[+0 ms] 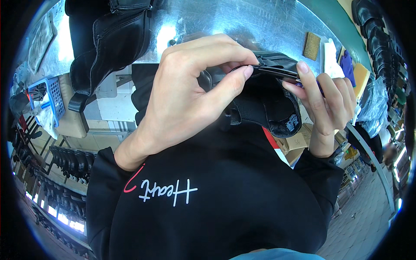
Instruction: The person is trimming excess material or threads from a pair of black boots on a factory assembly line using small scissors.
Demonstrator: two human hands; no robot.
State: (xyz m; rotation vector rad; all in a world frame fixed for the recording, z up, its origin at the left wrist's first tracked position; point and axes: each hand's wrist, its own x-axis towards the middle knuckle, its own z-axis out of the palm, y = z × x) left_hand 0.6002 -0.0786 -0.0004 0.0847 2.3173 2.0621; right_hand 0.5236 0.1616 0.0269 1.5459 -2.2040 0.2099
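Between my hands is a black leather boot [260, 102], its open top facing me and its lining showing. My left hand [186, 86] is closed, thumb and forefinger pinching the edge of the boot's opening. On the other side, my right hand [327, 99] has its fingers curled around a slim dark tool [279, 71] lying along that edge. Bits of purple show between the right fingers; most of the tool's grip is hidden, so its exact kind cannot be told.
More black boots [112, 47] lie at the left of the metal table [190, 21]. A brown abrasive block [311, 46], white cloth [331, 58] and purple cloth [347, 68] are at the right. A blue basket [55, 99] stands left; cardboard boxes [299, 143] sit below the table.
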